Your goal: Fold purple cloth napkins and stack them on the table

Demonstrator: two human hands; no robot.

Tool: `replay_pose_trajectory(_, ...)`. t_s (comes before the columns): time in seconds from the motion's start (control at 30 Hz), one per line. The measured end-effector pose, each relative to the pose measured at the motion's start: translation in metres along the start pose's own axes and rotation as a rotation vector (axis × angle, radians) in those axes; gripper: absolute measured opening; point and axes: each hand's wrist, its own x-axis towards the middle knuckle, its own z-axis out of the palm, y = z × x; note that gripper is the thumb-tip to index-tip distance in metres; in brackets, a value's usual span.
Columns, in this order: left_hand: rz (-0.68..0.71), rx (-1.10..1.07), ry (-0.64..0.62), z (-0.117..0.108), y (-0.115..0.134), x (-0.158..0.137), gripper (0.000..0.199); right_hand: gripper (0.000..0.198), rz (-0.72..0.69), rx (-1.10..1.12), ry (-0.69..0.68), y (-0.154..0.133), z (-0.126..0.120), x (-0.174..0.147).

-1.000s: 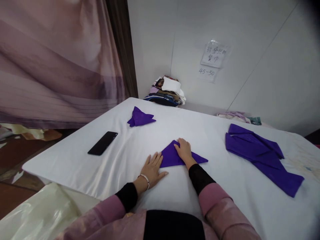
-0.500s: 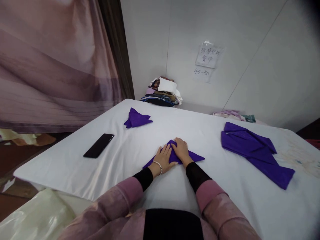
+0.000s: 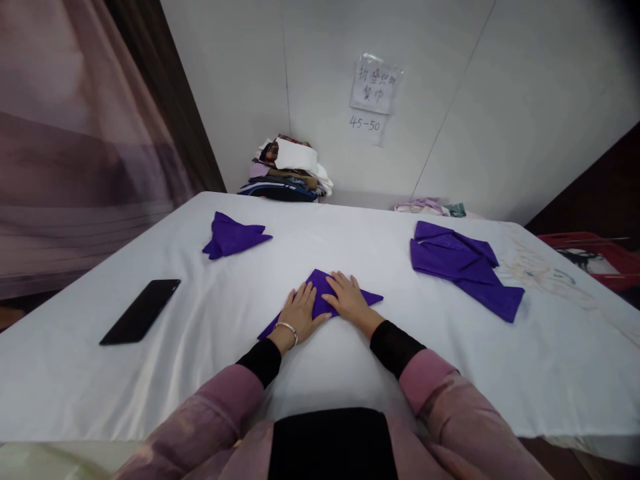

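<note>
Head view: our left hand [image 3: 299, 313], right hand [image 3: 350, 300], open, touch purple triangular cloth [image 3: 321, 305], seemingly soft, pinchable toward white tabletop's [image 3: 340, 235] side edges.

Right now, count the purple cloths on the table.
3 visible: the middle cloth under the left hand and right hand, the left cloth beyond the phone, and the right cloth. Folds could hide more.

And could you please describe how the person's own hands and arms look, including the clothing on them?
The left hand and right hand have no gloves. A thin silver-coloured bracelet circles the left wrist. Both arms have mottled dusty-pink sleeves with plain pink cuffs, and black under-sleeves towards the wrists.
</note>
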Motion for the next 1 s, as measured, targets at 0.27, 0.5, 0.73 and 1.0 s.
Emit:
replay_pose_trajectory(0.27, -0.032, 0.023, -0.057, -0.002, 0.001, -0.002, 0.087, 0.056, 0.334, -0.169, -0.024, 0.081, -0.02, -0.028)
replay_pose_trajectory(0.5, -0.05, -0.048, -0.105, -0.011, 0.005, -0.003, 0.092, 0.05, 0.297, -0.091, 0.169, 0.082, -0.026, -0.056)
replay_pose_trajectory(0.73, -0.059, -0.118, -0.149, -0.024, 0.001, -0.009, 0.097, 0.05, -0.133, 0.014, 0.023, 0.049, -0.021, -0.068)
replay_pose_trajectory(1.0, -0.07, -0.091, 0.048, -0.03, -0.03, -0.068, 0.072, 0.046, -0.117, -0.081, -0.001, 0.07, -0.019, -0.068)
